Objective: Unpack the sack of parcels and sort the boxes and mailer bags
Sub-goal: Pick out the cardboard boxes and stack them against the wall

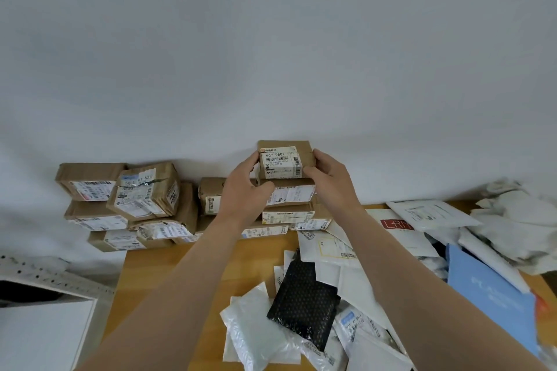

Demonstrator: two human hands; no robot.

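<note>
Nearest, mailer bags (259, 331) lie heaped on the wooden surface (168, 274), with a black mailer (303, 307) on top. Beyond them, the left hand (245, 187) and right hand (328, 175) grip a small labelled box (281, 161) by its sides, atop the box stack (289, 205) against the wall (271, 54). I'd set it down square, edges flush, and let go only once it is steady, or the tall stack may tip.

L hand (242, 190) + R hand (330, 175): both bare, knuckle creases visible on backs. L forearm (187, 265) + R forearm (401, 253) behind the hands: bare too, uncovered from wrist all the way back to btm frame edge. Nails too small/blurred to tell.
</note>
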